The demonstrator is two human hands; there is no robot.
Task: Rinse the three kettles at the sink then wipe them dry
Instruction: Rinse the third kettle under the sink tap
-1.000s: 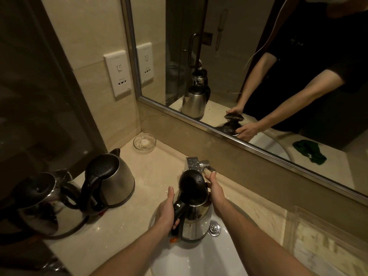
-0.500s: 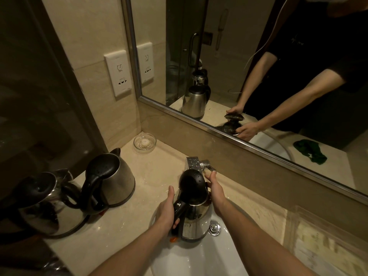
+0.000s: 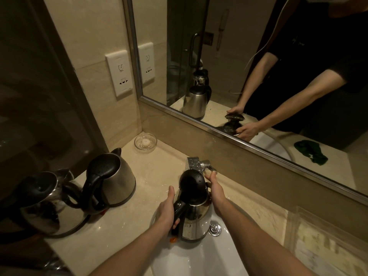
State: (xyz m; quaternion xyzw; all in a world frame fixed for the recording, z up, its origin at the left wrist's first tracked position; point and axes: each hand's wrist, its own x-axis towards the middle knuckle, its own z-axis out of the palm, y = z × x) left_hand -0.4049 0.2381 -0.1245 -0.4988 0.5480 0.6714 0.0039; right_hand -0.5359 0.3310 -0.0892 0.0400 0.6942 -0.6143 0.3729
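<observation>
While the left hand [image 3: 166, 213] grips the handle of the kettle [image 3: 194, 212] over the sink [image 3: 191, 259] and the right hand [image 3: 216, 191] cups its side, keeping it under the tap [image 3: 196, 164] should rinse it evenly.

A beige stone counter [image 3: 159, 162] carries two steel kettles [image 3: 111, 178], a glass dish [image 3: 145, 143] and the sink [image 3: 199, 259].
</observation>
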